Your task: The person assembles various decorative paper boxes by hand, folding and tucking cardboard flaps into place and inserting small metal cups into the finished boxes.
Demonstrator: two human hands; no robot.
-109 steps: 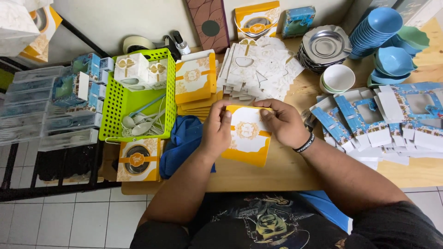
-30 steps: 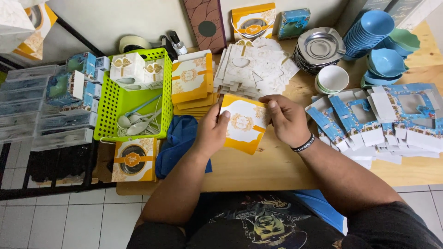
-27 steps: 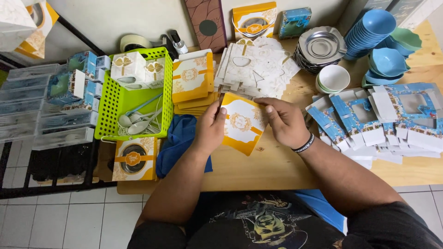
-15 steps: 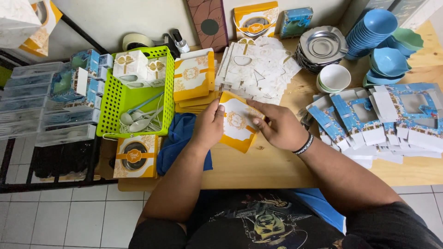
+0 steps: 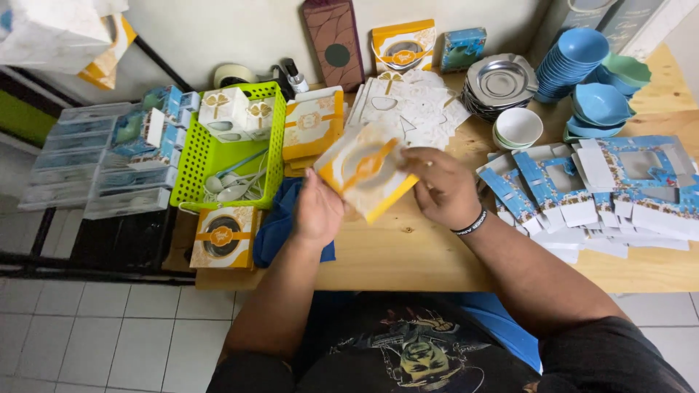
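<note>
We hold a white-and-orange carton [image 5: 366, 169] tilted above the wooden surface [image 5: 408, 247], both hands clamped on it: our left hand [image 5: 318, 211] grips its seven o'clock corner, our right hand [image 5: 442, 188] its three o'clock edge. At nine o'clock of the carton stands a green basket [image 5: 218, 153] with spoons; at twelve lie flat white cartons [image 5: 415, 109]; at three, blue flattened boxes [image 5: 582, 189].

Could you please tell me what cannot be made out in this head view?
- Orange-and-white carton: motion-blurred, print unreadable.
- Left hand fingertips: hidden behind the carton.
- Blue cloth: partly covered by the left hand.
- Spoons in green basket: too small to count.
</note>
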